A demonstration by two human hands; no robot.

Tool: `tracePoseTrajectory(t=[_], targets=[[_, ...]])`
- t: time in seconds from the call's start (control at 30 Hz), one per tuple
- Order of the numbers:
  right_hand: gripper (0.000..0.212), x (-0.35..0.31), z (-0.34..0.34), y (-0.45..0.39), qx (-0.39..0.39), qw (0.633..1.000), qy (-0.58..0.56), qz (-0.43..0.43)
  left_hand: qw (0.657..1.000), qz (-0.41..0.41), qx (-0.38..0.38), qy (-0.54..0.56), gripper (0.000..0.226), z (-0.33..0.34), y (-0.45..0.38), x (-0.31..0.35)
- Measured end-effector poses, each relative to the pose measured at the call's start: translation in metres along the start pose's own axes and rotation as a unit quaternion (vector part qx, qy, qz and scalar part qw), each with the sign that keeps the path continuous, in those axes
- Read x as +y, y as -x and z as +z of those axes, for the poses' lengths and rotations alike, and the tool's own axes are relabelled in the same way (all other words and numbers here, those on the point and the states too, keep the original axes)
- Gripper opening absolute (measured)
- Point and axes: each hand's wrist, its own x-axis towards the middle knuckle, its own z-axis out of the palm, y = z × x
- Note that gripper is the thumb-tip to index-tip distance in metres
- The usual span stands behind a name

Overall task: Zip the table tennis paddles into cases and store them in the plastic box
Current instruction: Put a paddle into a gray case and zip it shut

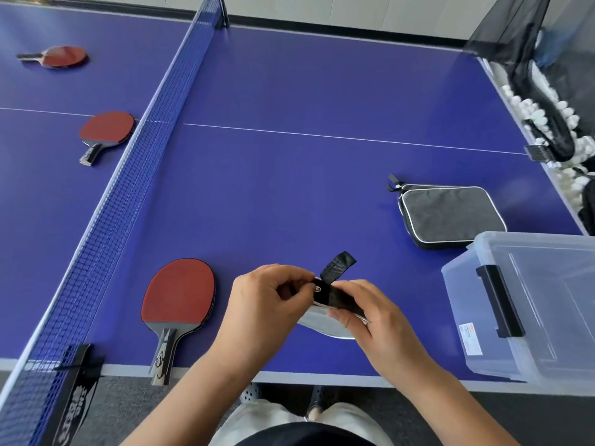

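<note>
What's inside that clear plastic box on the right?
Through the box's hazy walls and lid nothing shows inside: no case, no paddle. A label sits on its near side. Its far right part runs out of the picture, so that corner cannot be checked.

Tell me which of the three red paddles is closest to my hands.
The paddle just beside your left hand, on your side of the net. The other two lie beyond it.

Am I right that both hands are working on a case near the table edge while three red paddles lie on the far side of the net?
Not quite: the head view shows only two red paddles beyond the net; the third lies on the near side, beside the left hand. Both hands do hold the case.
</note>
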Motion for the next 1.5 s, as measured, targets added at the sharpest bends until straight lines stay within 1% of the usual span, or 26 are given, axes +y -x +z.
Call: tracePoseTrajectory(t=[0.1, 0.17, 0.27, 0.37, 0.43, 0.47, 0.5, 0.53, 0.57, 0.6, 0.63, 0.67, 0.7, 0.77, 0.83, 0.93, 1.03, 1.13, 1.2, 1.23, 1.27, 1.33, 1.4, 1.5], targets=[[0.034, 0.006, -0.006, 0.003, 0.003, 1.0, -0.007, 0.007, 0.996, -0.062, -0.017, 0.063, 0.014, 0.003, -0.002, 0.003], [0.029, 0.007, -0.013, 0.004, 0.025, 0.999, -0.034, 0.021, 0.993, -0.083, 0.005, 0.085, 0.016, -0.001, -0.005, 0.001], [0.022, 0.011, -0.03, 0.008, 0.073, 0.992, -0.091, 0.047, 0.982, -0.129, 0.05, 0.126, 0.012, -0.015, -0.012, -0.01], [0.024, 0.017, -0.033, 0.012, 0.07, 0.987, -0.123, 0.072, 0.964, -0.181, 0.051, 0.19, 0.012, -0.02, -0.014, -0.021], [0.032, 0.018, -0.032, 0.014, 0.08, 0.985, -0.119, 0.093, 0.961, -0.182, 0.035, 0.208, 0.015, -0.018, -0.012, -0.022], [0.041, 0.014, -0.033, 0.015, 0.115, 0.986, -0.092, 0.077, 0.966, -0.17, 0.029, 0.194, 0.016, -0.015, -0.01, -0.02], [0.049, 0.007, -0.035, 0.014, 0.158, 0.986, -0.048, 0.027, 0.972, -0.157, 0.028, 0.172, 0.014, -0.013, -0.008, -0.016], [0.053, 0.0, -0.037, 0.013, 0.194, 0.98, 0.007, -0.045, 0.977, -0.146, 0.027, 0.151, 0.012, -0.01, -0.006, -0.013], [0.054, -0.009, -0.038, 0.011, 0.212, 0.969, 0.053, -0.116, 0.982, -0.135, 0.025, 0.133, 0.011, -0.006, -0.004, -0.008], [0.056, -0.019, -0.037, 0.008, 0.209, 0.96, 0.086, -0.167, 0.985, -0.125, 0.02, 0.119, 0.012, -0.003, -0.002, -0.002], [0.057, -0.024, -0.034, 0.002, 0.19, 0.956, 0.108, -0.193, 0.987, -0.116, 0.015, 0.107, 0.013, 0.0, -0.001, 0.002], [0.058, -0.025, -0.029, -0.005, 0.162, 0.958, 0.13, -0.199, 0.99, -0.106, 0.011, 0.094, 0.014, 0.003, 0.0, 0.003], [0.057, -0.022, -0.023, -0.012, 0.129, 0.961, 0.153, -0.191, 0.992, -0.097, 0.011, 0.086, 0.015, 0.006, -0.001, 0.004], [0.048, -0.01, -0.012, -0.023, 0.08, 0.965, 0.183, -0.168, 0.993, -0.087, 0.009, 0.075, 0.015, 0.008, -0.002, 0.005], [0.036, -0.002, -0.008, -0.027, 0.06, 0.97, 0.179, -0.156, 0.994, -0.078, 0.013, 0.071, 0.016, 0.006, -0.003, 0.005], [0.029, 0.004, -0.014, -0.025, 0.07, 0.977, 0.157, -0.126, 0.991, -0.092, 0.053, 0.078, 0.018, -0.002, -0.008, 0.0], [0.029, 0.01, -0.021, -0.018, 0.064, 0.989, 0.112, -0.07, 0.984, -0.13, 0.074, 0.097, 0.02, -0.012, -0.012, -0.015], [0.037, 0.01, -0.016, -0.011, 0.053, 0.992, 0.098, -0.061, 0.971, -0.163, 0.05, 0.166, 0.027, -0.009, -0.008, -0.023], [0.048, 0.003, -0.007, -0.013, 0.038, 0.991, 0.107, -0.077, 0.964, -0.169, 0.018, 0.205, 0.027, -0.001, -0.005, -0.019], [0.05, 0.0, -0.003, -0.015, 0.025, 0.99, 0.104, -0.087, 0.965, -0.164, 0.002, 0.204, 0.025, 0.003, -0.003, -0.017], [0.047, -0.003, 0.0, -0.017, 0.012, 0.991, 0.093, -0.09, 0.97, -0.151, -0.006, 0.19, 0.023, 0.007, -0.002, -0.013], [0.032, -0.005, -0.002, -0.02, 0.005, 0.996, 0.055, -0.071, 0.983, -0.119, 0.004, 0.143, 0.021, 0.01, -0.003, -0.006], [0.024, -0.002, -0.01, -0.019, 0.041, 0.998, 0.024, -0.043, 0.986, -0.117, 0.033, 0.114, 0.018, 0.007, -0.009, -0.012], [0.024, 0.011, -0.022, -0.01, 0.08, 0.997, -0.006, -0.002, 0.979, -0.163, 0.063, 0.107, 0.02, -0.002, -0.018, -0.037]])
